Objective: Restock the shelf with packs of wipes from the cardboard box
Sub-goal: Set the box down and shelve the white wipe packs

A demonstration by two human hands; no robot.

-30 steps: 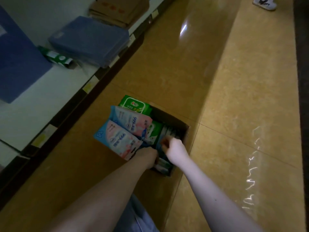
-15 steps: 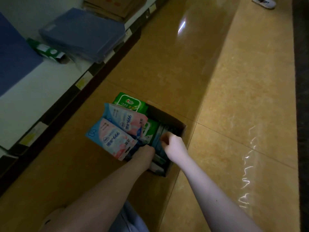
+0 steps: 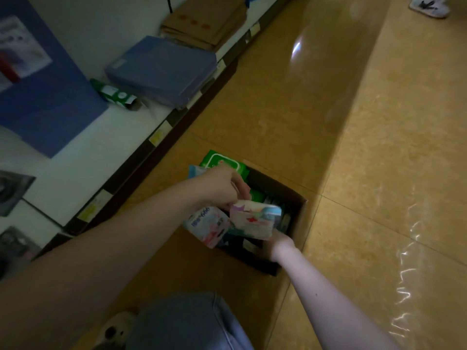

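Note:
The open cardboard box (image 3: 300, 215) stands on the floor beside the low white shelf (image 3: 75, 173). A white, pink and teal pack of wipes (image 3: 255, 219) is lifted above the box. My left hand (image 3: 222, 188) pinches its upper left corner with curled fingers. My right hand (image 3: 279, 242) holds the pack's lower right end from beneath, with its fingers hidden behind the pack. A blue-pink pack (image 3: 207, 223) and a green pack (image 3: 222, 162) stick up from the box's left side. More packs lie dark inside the box.
On the shelf lie a green pack (image 3: 116, 94), a stack of blue folders (image 3: 161, 69) and brown paper bags (image 3: 204, 24). Price labels (image 3: 159, 133) line the shelf edge. Someone's white shoe (image 3: 428, 6) stands far right. My jeans knee (image 3: 187, 324) is below the box.
Both hands have risen out of the box, bringing up the white, pink and teal pack. The left hand moved up and away from me. The view shifted toward the shelf.

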